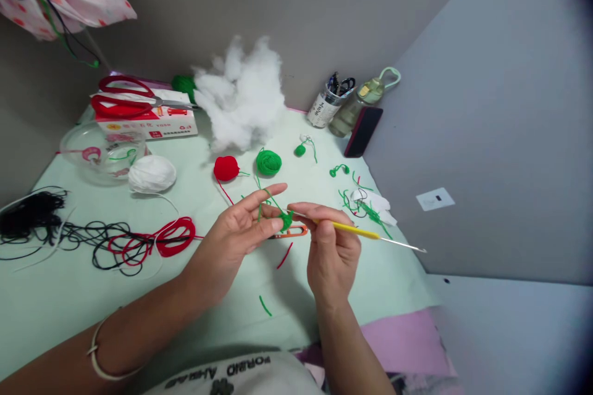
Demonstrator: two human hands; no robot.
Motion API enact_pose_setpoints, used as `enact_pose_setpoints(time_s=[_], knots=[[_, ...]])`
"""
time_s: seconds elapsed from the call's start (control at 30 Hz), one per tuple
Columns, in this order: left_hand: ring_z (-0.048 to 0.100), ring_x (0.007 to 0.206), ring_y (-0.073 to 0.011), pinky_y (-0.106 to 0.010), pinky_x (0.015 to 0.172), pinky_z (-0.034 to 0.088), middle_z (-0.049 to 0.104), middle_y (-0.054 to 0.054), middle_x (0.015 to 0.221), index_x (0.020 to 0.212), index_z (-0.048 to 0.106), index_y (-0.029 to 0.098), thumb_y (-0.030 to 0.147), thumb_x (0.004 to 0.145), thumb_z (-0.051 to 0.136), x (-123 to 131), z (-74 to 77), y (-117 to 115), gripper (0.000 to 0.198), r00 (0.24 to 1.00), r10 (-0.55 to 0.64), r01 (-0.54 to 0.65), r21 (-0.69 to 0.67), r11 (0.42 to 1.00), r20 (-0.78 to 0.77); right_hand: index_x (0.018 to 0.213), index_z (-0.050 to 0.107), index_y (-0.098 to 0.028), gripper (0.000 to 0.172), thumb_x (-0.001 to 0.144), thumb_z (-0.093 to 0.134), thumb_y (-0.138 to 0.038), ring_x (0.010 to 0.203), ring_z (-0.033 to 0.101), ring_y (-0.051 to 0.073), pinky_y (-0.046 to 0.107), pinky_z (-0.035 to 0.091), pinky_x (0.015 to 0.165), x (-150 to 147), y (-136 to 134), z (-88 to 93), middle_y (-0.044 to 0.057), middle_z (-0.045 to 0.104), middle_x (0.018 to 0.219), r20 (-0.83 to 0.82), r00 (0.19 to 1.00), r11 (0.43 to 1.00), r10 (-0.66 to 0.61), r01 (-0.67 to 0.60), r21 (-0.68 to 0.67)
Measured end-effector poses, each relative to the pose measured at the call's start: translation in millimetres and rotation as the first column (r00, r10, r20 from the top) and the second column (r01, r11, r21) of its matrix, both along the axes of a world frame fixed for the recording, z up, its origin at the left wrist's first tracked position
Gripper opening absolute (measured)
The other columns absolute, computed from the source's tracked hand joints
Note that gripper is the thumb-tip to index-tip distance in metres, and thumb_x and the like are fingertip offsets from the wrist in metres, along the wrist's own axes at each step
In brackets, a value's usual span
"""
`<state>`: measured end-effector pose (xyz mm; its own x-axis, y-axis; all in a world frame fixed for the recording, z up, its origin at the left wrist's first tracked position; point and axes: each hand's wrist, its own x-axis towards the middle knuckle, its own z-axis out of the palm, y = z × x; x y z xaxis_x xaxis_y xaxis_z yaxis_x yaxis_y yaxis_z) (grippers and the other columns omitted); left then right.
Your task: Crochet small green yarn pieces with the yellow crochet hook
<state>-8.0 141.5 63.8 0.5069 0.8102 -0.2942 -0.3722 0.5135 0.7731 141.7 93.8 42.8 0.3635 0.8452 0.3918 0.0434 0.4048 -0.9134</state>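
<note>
My left hand (pixel 241 228) pinches a small green crochet piece (pixel 286 220) between thumb and fingers, with green yarn wound over its index finger. My right hand (pixel 328 247) grips a yellow-handled crochet hook (pixel 365 233), its tip at the green piece and its metal end pointing right. Both hands hover above a pale green table cover (pixel 69 296). A green yarn ball (pixel 269 162) and a red yarn ball (pixel 226 168) lie just beyond my hands. An orange tool (pixel 291 232) lies under the hands.
White stuffing (pixel 241 99) is piled at the back. Red scissors (pixel 123 99) rest on a box (pixel 148 123). A white yarn ball (pixel 152 173), clear bowl (pixel 99 151), black and red cords (pixel 115 241), a jar of tools (pixel 327 105), a bottle (pixel 359 102), and green scraps (pixel 365 203) surround them.
</note>
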Motion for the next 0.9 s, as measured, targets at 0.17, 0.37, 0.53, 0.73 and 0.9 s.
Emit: enact_pose_setpoints(time_s=[0.17,0.37,0.53,0.73,0.9], knots=[[0.065,0.091,-0.0161,-0.030,0.091,0.045,0.071,0.002,0.092,0.141,0.066,0.029,0.025,0.082,0.087,2,-0.1,0,0.063,0.998,-0.008,0.009,-0.016,1.000,0.054,0.098,0.076,-0.026,0.017,0.103,0.060,-0.032,0.092,0.076,0.017,0.032,0.062,0.080,0,3,-2.2,0.003,0.081,0.098,-0.058,0.998,1.000,-0.010,0.008,-0.026],[0.059,0.084,-0.0143,-0.028,0.085,0.045,0.064,0.004,0.084,0.129,0.074,0.026,0.022,0.079,0.087,1,0.3,2,0.052,0.998,0.056,-0.056,-0.001,0.998,0.022,0.095,0.073,-0.025,0.019,0.103,0.060,-0.035,0.086,0.076,0.016,0.031,0.063,0.074,1,4,-0.7,0.003,0.080,0.094,-0.136,0.991,0.999,0.007,-0.013,-0.041],[0.058,0.085,-0.0138,-0.027,0.084,0.044,0.063,0.003,0.086,0.128,0.075,0.028,0.024,0.080,0.087,0,-0.7,2,0.050,0.998,0.055,-0.054,0.035,0.998,-0.018,0.096,0.073,-0.026,0.019,0.104,0.058,-0.034,0.087,0.076,0.017,0.031,0.062,0.075,4,4,0.5,0.002,0.079,0.092,-0.122,0.990,0.997,0.070,-0.073,-0.027],[0.060,0.085,-0.0129,-0.025,0.083,0.046,0.063,0.003,0.090,0.125,0.077,0.031,0.025,0.083,0.085,-2,-2.5,2,0.043,0.997,0.062,-0.055,0.112,0.992,-0.055,0.099,0.073,-0.026,0.020,0.105,0.056,-0.032,0.090,0.076,0.019,0.036,0.061,0.079,8,1,5.3,0.003,0.078,0.093,0.028,0.998,0.998,0.059,-0.059,-0.016],[0.057,0.078,-0.0129,-0.025,0.075,0.046,0.063,0.002,0.090,0.127,0.076,0.031,0.028,0.084,0.083,-4,-4.5,1,0.044,0.990,0.059,-0.036,0.179,0.983,-0.126,0.099,0.073,-0.025,0.020,0.105,0.055,-0.027,0.088,0.075,0.020,0.036,0.061,0.075,7,-1,8.4,0.003,0.078,0.093,0.141,0.990,1.000,-0.004,0.001,0.023]])
